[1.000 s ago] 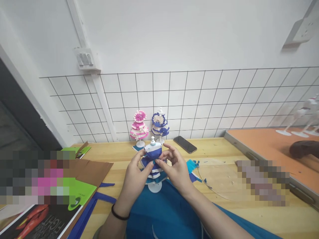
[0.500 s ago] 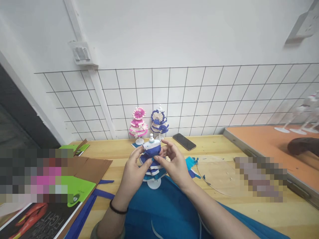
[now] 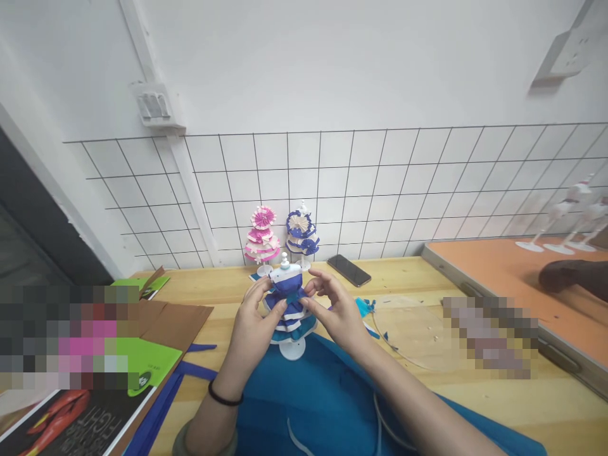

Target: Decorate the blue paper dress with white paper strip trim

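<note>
Blue-and-white fabric on the small dress form (image 3: 286, 283), head view, 6 o'clock from frame centre, phone (image 3: 349, 270) at its 2. Looks light; ruffles probably soft, easy to crush, so take it by the waist or white base (image 3: 292, 351). Your left hand (image 3: 251, 329) is half curled, thumb and fingers lightly round the waist. Your right hand (image 3: 342, 320) is loosely open, thumb at the waist's 3 o'clock; can't tell if it pinches anything.

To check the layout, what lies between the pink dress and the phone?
Between the pink dress and the phone stands a blue-and-cream dress, in the head view.
</note>
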Motion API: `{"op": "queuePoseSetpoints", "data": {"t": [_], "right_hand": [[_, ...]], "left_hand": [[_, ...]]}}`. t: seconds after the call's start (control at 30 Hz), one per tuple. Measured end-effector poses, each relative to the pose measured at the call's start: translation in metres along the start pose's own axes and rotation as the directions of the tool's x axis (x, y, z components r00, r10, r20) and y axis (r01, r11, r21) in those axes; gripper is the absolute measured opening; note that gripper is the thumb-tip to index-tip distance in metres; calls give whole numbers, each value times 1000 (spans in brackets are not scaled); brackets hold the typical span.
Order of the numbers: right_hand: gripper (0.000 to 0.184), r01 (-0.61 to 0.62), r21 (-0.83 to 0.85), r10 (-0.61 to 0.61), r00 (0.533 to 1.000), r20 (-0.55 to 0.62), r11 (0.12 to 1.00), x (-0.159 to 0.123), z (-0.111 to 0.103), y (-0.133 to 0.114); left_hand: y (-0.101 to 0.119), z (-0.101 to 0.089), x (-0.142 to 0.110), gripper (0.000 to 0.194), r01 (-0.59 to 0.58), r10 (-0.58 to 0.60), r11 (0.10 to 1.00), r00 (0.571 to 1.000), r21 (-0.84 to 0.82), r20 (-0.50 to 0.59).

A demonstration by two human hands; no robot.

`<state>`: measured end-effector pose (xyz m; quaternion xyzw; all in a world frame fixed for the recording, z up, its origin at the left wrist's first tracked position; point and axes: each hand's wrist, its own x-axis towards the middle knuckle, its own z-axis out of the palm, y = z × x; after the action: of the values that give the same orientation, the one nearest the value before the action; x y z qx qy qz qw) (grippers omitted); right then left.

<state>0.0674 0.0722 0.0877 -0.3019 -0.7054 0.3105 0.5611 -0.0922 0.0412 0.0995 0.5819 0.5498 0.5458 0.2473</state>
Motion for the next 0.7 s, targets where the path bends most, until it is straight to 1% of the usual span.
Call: {"op": "queuePoseSetpoints", "data": {"t": [0.17, 0.27, 0.37, 0.47, 0.53, 0.6, 0.7], "right_hand": [[28, -104, 91, 107, 994, -30, 990, 2, -8, -3], [26, -107, 95, 110, 994, -26, 990, 8, -11, -10], [24, -90, 54, 89, 996, 16, 995, 18, -12, -20], [22, -21, -27, 24, 996, 88, 999, 32, -13, -34], [22, 38, -82, -25, 988, 153, 996, 42, -13, -44], [22, 104, -133, -74, 974, 213, 986, 51, -14, -51], [21, 208, -180, -147, 942, 302, 961, 62, -13, -58]], "left_hand": [[4, -1, -1, 39, -15, 15, 1000, 1000, 14, -14], [4, -1, -1, 37, -22, 23, 999, 999, 26, -28], [3, -1, -1, 36, -42, 43, 999, 999, 32, -26], [2, -1, -1, 38, -43, 44, 999, 999, 33, -17], [1, -1, -1, 37, -53, 53, 998, 998, 24, -16], [0, -1, -1, 35, -73, 73, 997, 997, 17, -13], [0, -2, -1, 33, -82, 82, 996, 997, 23, -2]]}}
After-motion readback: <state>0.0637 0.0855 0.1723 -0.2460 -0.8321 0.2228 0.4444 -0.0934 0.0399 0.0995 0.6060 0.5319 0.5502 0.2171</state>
